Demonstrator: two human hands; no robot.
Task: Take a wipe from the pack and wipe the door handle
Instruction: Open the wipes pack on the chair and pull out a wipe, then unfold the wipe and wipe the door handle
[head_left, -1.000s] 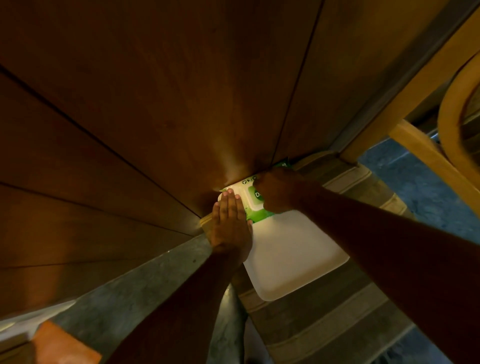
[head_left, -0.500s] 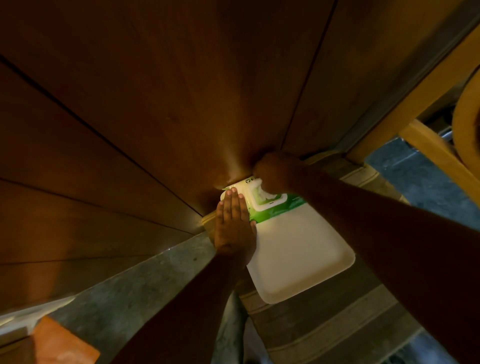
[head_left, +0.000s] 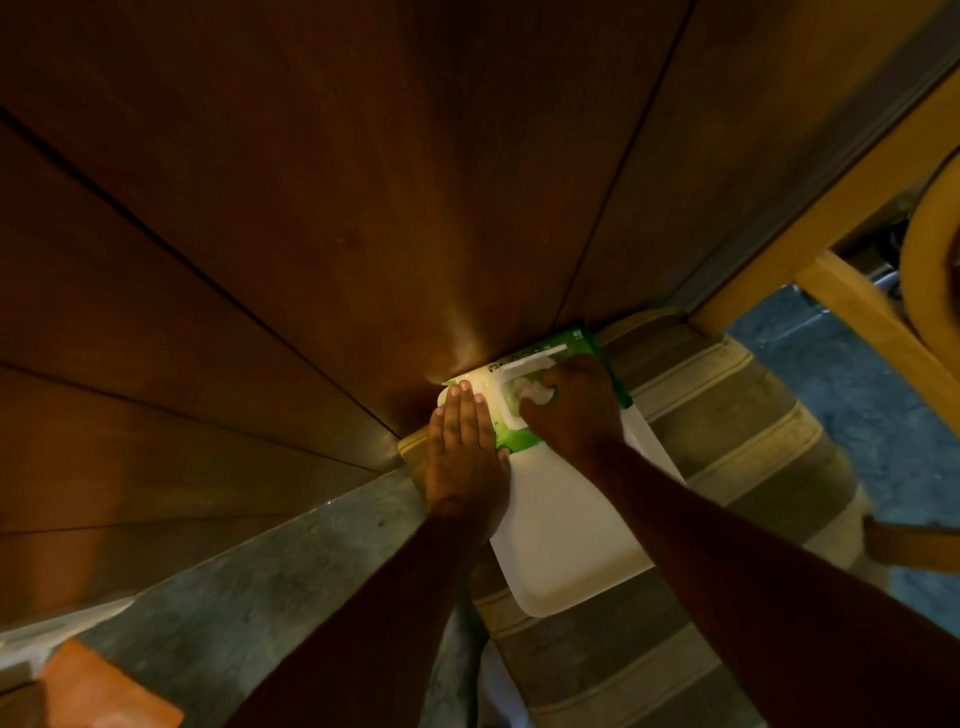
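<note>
A green and white wipe pack (head_left: 558, 349) lies on a white tray (head_left: 566, 540) at the foot of a dark wooden door (head_left: 363, 182). The pack's lid is flipped open. My left hand (head_left: 465, 447) lies flat, fingers together, pressing the pack's left end. My right hand (head_left: 574, 410) has its fingertips pinched on a white wipe (head_left: 535, 392) bunched at the pack's opening. No door handle is in view.
The tray rests on a striped cushion (head_left: 727, 447). A grey stone floor (head_left: 270, 587) runs to the left, with an orange object (head_left: 104, 686) at the bottom left. Yellow wooden chair legs (head_left: 872, 312) stand at the right over a blue floor (head_left: 852, 389).
My right hand moved from the pack's far edge down onto the opening, with the lid now open, and pinched a wipe. My left hand stayed flat on the pack.
</note>
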